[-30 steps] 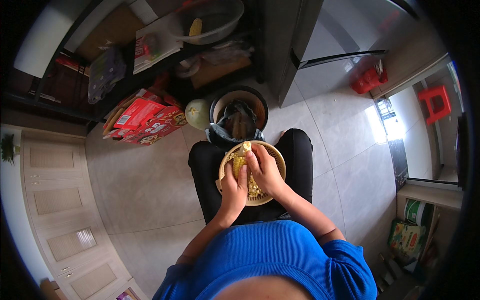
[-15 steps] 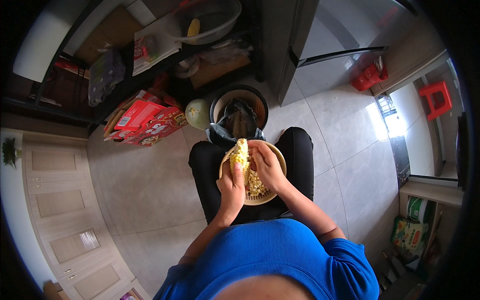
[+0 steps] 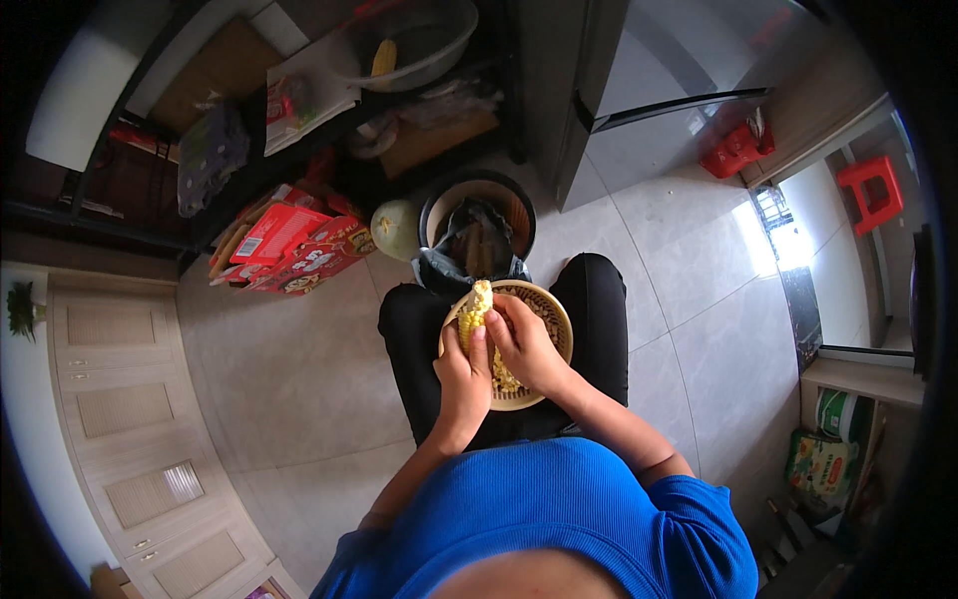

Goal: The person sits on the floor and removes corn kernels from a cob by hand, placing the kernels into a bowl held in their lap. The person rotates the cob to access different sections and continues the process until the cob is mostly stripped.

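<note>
A partly stripped corn cob (image 3: 480, 300) stands tilted over a round cream basket (image 3: 567, 324) on my lap. My left hand (image 3: 464, 379) is closed round the lower part of the cob, thumb along its near side. From the right, my right hand (image 3: 529, 349) presses thumb and fingers against the cob; its palm hides part of the basket. Loose yellow corn kernels (image 3: 505, 380) lie in the basket, below the hands. The cob's upper end looks pale, while yellow kernels cover the part beside my thumbs.
Just beyond the basket stands a round bin (image 3: 519, 190) with a black bag (image 3: 439, 270) over its near rim. A pale green melon (image 3: 396, 230) and red cartons (image 3: 289, 245) sit left of it. Another corn cob (image 3: 384, 58) lies in a clear basin (image 3: 439, 65) on the shelf.
My right hand has shifted slightly down and left, its thumb now against the cob near my left thumb. The cob has dipped lower between my hands.
</note>
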`<action>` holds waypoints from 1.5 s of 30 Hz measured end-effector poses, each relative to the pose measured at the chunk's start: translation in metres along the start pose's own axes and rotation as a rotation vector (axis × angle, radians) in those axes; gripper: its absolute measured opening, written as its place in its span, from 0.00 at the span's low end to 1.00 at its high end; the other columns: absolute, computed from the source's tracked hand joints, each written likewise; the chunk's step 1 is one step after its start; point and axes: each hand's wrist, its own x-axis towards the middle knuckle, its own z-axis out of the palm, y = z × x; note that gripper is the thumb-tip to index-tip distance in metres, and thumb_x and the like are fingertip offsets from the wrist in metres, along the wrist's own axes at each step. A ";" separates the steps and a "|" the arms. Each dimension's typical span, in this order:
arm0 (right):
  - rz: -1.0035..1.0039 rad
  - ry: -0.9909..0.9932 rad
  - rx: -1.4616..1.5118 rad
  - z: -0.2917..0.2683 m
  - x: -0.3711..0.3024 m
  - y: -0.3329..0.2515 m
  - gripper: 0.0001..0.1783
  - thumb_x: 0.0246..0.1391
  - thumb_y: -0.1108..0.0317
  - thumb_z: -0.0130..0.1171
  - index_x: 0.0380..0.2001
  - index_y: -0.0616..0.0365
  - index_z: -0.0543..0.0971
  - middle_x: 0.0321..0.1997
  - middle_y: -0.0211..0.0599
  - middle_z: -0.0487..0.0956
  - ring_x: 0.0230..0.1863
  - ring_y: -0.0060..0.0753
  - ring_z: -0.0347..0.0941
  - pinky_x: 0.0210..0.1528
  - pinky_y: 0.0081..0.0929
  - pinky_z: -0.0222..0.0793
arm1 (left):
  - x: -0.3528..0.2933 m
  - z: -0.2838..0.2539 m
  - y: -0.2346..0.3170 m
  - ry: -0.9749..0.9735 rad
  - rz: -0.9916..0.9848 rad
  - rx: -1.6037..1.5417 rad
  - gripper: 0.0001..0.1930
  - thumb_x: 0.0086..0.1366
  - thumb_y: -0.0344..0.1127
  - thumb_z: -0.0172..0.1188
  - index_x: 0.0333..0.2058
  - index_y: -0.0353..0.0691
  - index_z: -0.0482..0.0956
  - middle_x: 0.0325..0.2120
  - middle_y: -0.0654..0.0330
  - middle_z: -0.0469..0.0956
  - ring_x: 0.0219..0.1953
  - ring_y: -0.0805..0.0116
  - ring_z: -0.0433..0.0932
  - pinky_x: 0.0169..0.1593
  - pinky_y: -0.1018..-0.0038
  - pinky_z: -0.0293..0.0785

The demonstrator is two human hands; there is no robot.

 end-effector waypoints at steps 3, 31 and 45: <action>-0.131 0.078 -0.151 0.001 -0.001 0.014 0.15 0.59 0.68 0.46 0.46 0.68 0.68 0.38 0.51 0.75 0.39 0.45 0.74 0.43 0.32 0.68 | -0.001 0.003 0.000 0.030 0.058 -0.012 0.19 0.69 0.44 0.44 0.45 0.31 0.66 0.35 0.46 0.76 0.38 0.59 0.77 0.40 0.69 0.71; -0.068 0.013 -0.009 -0.007 0.003 0.008 0.21 0.57 0.65 0.52 0.47 0.69 0.61 0.24 0.46 0.72 0.24 0.35 0.71 0.28 0.29 0.66 | 0.011 -0.016 0.003 -0.165 0.118 -0.198 0.19 0.64 0.40 0.54 0.48 0.31 0.68 0.38 0.54 0.75 0.40 0.69 0.74 0.44 0.75 0.70; 0.165 -0.142 0.405 -0.018 0.010 -0.004 0.20 0.64 0.59 0.40 0.52 0.63 0.62 0.33 0.29 0.70 0.33 0.17 0.66 0.36 0.16 0.63 | 0.016 -0.018 -0.005 -0.296 -0.168 -0.594 0.20 0.68 0.48 0.44 0.47 0.37 0.69 0.28 0.64 0.72 0.22 0.78 0.68 0.26 0.81 0.65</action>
